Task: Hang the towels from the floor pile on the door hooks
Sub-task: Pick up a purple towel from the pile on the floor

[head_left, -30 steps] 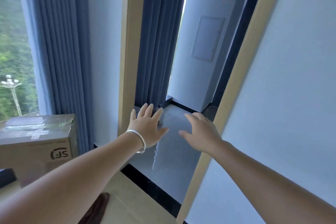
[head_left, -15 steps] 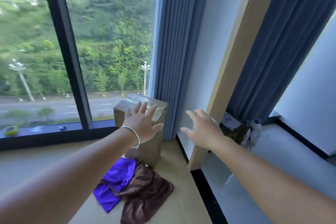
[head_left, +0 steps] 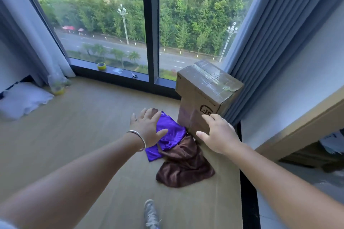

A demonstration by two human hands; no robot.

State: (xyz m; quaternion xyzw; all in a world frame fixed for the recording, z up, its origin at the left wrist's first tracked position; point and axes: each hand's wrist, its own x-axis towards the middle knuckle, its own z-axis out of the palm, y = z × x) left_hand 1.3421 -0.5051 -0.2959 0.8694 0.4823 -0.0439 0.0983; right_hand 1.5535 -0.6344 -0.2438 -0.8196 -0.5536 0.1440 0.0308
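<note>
At the far left a white pillow (head_left: 22,99) lies on the wooden floor (head_left: 83,126) beside a pale curtain (head_left: 28,42). On the window sill (head_left: 119,76) sit a roll of yellow tape (head_left: 101,66) and, further right, a small pair of scissors (head_left: 134,75).

The left hand (head_left: 147,128), with a silver bangle (head_left: 138,138) at the wrist, is stretched forward with its fingers spread and straight, holding nothing; it appears to hover over the purple towel (head_left: 167,135), though whether it touches the cloth is hard to judge from this angle. The purple towel lies crumpled on the floor against the base of a tall taped cardboard box (head_left: 204,95). Overlapping its right edge, the brown towel (head_left: 184,167) sprawls nearer the camera. A grey shoe (head_left: 151,214) shows at the bottom edge.

The right hand (head_left: 219,135) is likewise spread and empty, in front of the box's lower face. Right of the box hangs a blue-grey curtain (head_left: 275,33), then a white wall (head_left: 307,80) with a wooden door frame (head_left: 307,130).
</note>
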